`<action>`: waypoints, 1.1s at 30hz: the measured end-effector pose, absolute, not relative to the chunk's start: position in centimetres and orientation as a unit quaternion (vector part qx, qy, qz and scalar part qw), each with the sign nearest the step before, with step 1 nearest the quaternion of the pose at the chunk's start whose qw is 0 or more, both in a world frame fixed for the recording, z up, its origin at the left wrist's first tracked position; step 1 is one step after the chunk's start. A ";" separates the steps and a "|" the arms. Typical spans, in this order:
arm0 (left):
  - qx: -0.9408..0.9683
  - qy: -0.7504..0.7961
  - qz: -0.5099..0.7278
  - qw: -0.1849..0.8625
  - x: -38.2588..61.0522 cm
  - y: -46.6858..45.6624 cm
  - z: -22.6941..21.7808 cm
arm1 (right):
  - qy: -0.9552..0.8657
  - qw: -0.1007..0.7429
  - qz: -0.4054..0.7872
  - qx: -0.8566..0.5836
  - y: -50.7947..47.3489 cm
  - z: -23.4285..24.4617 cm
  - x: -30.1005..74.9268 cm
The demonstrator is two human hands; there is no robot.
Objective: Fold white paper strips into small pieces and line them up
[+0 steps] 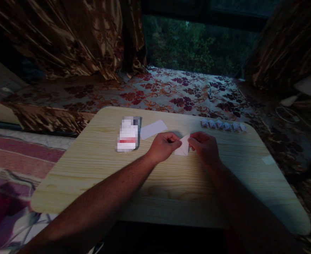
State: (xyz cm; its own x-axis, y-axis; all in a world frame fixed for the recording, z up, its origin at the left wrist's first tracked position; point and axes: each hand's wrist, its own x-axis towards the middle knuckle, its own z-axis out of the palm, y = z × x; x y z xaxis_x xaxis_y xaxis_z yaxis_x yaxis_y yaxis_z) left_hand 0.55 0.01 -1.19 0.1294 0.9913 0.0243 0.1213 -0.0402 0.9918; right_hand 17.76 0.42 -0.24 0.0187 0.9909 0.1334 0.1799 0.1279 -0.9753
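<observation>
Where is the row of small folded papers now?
In the head view, the row of small folded papers lies near the far edge of the wooden table, on the right, beyond the right hand.

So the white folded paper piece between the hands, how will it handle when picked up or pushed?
The white folded paper piece looks thin, so it is probably very light and easily crushed. Its folds likely stiffen it a little. On the smooth pale wooden table, it would probably slide, not roll.

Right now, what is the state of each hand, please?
Left hand: closed, pinching the left side of the folded white paper.
Right hand: closed, pinching the paper's right side.
</observation>
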 end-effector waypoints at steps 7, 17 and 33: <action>0.576 0.489 0.441 0.485 0.6 0.0 -1.3 | -0.578 0.487 0.387 -0.527 0.2 0.0 17.7; 0.571 0.492 0.450 0.479 0.6 -0.1 -1.1 | -0.586 0.478 0.400 -0.518 0.3 -0.2 17.8; 0.557 0.502 0.483 0.452 0.5 -0.1 -0.9 | -0.617 0.410 0.404 -0.536 0.3 0.1 17.8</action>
